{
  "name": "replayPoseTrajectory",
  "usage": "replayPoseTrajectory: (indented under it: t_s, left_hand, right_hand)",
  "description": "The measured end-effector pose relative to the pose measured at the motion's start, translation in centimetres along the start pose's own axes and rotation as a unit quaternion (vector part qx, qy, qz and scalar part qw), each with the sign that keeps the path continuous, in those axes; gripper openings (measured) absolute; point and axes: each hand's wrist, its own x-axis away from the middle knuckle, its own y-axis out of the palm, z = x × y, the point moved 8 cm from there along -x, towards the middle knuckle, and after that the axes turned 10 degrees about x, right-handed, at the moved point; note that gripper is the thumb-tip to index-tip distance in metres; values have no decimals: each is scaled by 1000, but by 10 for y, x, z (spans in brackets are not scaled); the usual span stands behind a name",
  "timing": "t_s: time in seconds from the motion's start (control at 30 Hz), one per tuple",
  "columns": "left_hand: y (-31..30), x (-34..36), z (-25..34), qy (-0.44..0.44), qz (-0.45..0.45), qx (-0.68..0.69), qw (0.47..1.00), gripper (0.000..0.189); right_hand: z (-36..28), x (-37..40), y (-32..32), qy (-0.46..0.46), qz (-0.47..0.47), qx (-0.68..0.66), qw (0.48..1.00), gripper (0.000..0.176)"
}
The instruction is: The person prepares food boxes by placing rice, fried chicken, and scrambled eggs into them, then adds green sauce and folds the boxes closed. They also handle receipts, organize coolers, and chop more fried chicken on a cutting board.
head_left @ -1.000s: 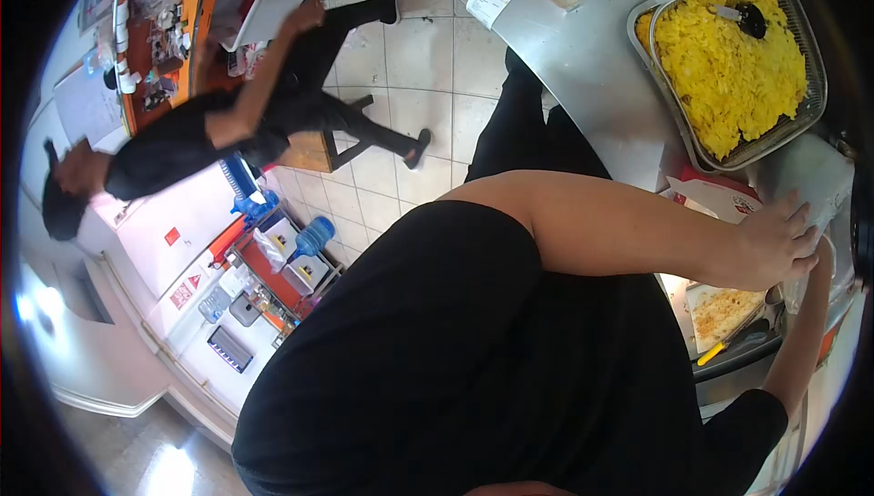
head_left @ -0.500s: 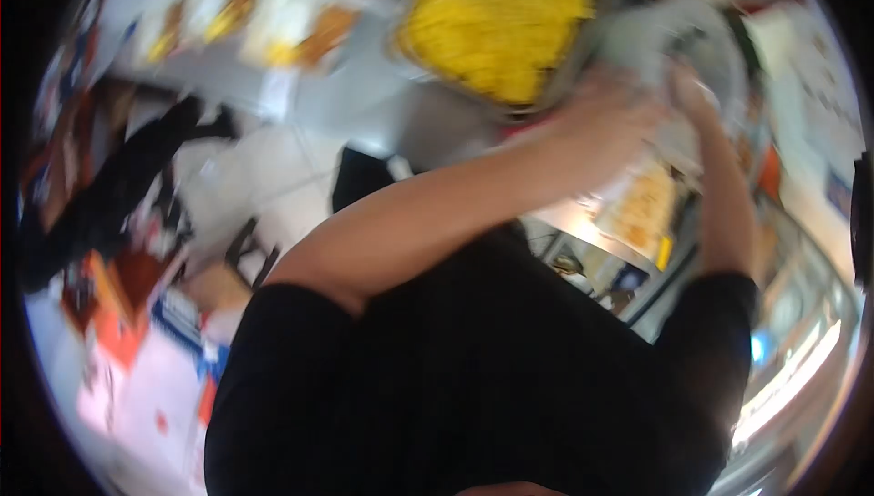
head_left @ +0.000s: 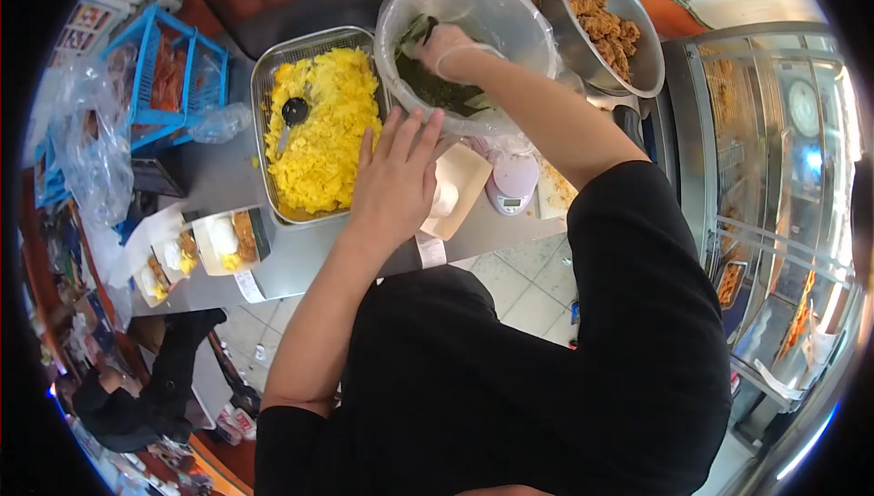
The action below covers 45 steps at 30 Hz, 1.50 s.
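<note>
- The left hand [head_left: 396, 177] lies flat with its fingers spread wide and holds nothing. Its fingertips reach the foot of the plastic-lined bucket [head_left: 537, 36], between that and the tray of yellow rice [head_left: 314, 146].
- The right hand [head_left: 452, 48] wears a clear glove and is down inside the bucket, on the dark green leaves [head_left: 437, 91]. Its fingers curl into the leaves, but whether they grip any cannot be told.
- The bucket stands at the back of the steel counter [head_left: 300, 264], just beside the rice tray and touching the left fingertips.
- A black scoop [head_left: 294, 111] lies in the rice near the tray's far left corner.
- A metal bowl [head_left: 652, 73] of fried chicken pieces [head_left: 601, 14] sits just right of the bucket.
- A small digital scale [head_left: 512, 185] stands below the bucket. Its display shows figures too small to read.
- An open pale carton [head_left: 462, 188] lies just beside the left hand's thumb side.
- Packed takeaway boxes [head_left: 228, 237] sit at the counter's left end. The printed slip [head_left: 248, 285] on one bears text too fine to read.
- A blue wire rack [head_left: 155, 59] stands at the far left and a glass display case [head_left: 774, 177] on the right.
- Another person in black [head_left: 137, 400] is at the lower left, well apart from the counter work.
</note>
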Motion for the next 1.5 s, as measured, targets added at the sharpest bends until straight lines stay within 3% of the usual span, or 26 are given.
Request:
replayPoseTrajectory:
  t_s: [0.1,0.17,0.27,0.37,0.4,0.43,0.5,0.53,0.57,0.6,0.63,0.67,0.7,0.77,0.8,0.83,0.9,1.03,1.1,1.13,1.17,1.23,1.27,1.3,1.4,1.5]
  left_hand:
    - [4,4,0,-13,-15,-19,1000,63]
    - [4,5,2,-16,-13,-12,1000,65]
    - [3,3,1,-24,-13,-15,1000,65]
    - [3,-1,-3,-16,-6,-13,1000,65]
    - [2,-2,-4,-14,-3,-12,1000,65]
    - [2,-2,-4,-13,-5,-11,1000,65]
    - [1,-3,-5,-12,-5,-12,1000,65]
    - [0,-3,-4,-12,-4,-13,1000,65]
    - [0,-3,-3,-11,-5,-15,1000,65]
    - [-1,-2,-2,-11,-5,-17,1000,65]
    - [-1,-2,-2,-13,-5,-20,1000,65]
    - [-1,-3,-2,-15,-5,-24,1000,65]
    - [-2,-4,-1,-13,-1,-28,1000,65]
    - [-2,-4,0,-21,0,-32,999,65]
    - [0,-4,0,-23,3,-37,999,65]
    - [0,-4,-1,-23,3,-40,999,65]
    - [0,-3,0,-19,5,-35,999,65]
    - [-1,0,-2,-15,12,-25,1000,65]
    - [0,1,-6,0,5,-11,1000,64]
    - [-5,2,-9,2,11,-13,1000,64]
    - [-9,4,-12,19,8,20,1000,63]
    - [-19,16,-21,37,8,52,998,63]
    - [-31,27,-30,40,28,126,991,61]
    - [-42,40,-40,43,48,199,978,59]
    - [-75,105,-87,-47,122,214,968,53]
    - [-96,189,-158,-122,216,221,943,44]
  right_hand:
    - [0,6,7,38,-98,-126,986,38]
    - [2,22,13,66,-237,-298,922,35]
    - [-10,42,17,66,-330,-262,904,34]
    - [-7,28,32,54,-287,-226,929,33]
    - [-2,36,25,104,-304,-325,889,33]
    - [-1,38,22,104,-303,-323,891,33]
    - [9,26,-5,109,-124,-331,929,39]
    - [0,20,-15,-5,-74,-255,964,41]
    - [1,21,-6,-5,-72,-256,964,41]
    - [-20,28,2,-151,-66,-51,985,40]
    - [-36,38,15,-286,-55,159,943,38]
    - [-28,43,10,-189,-105,46,975,35]
    - [-29,38,6,-190,-99,47,976,35]
    - [-23,32,22,-105,-248,-52,962,35]
    - [-14,31,30,31,-312,-258,914,33]
    - [-13,27,34,29,-310,-259,914,33]
    - [-1,33,53,172,-338,-483,789,30]
    - [16,41,32,153,-325,-564,743,28]
    - [28,47,0,222,-229,-667,674,26]
    - [29,56,-16,231,-215,-674,668,24]
    - [31,63,-22,226,-211,-673,672,24]
    - [40,75,-34,229,-131,-740,619,23]
    - [43,77,-34,224,-110,-781,572,22]
    - [41,83,-38,221,-109,-781,574,22]
    - [52,100,-46,228,32,-866,444,22]
    - [68,120,-58,222,124,-857,447,23]
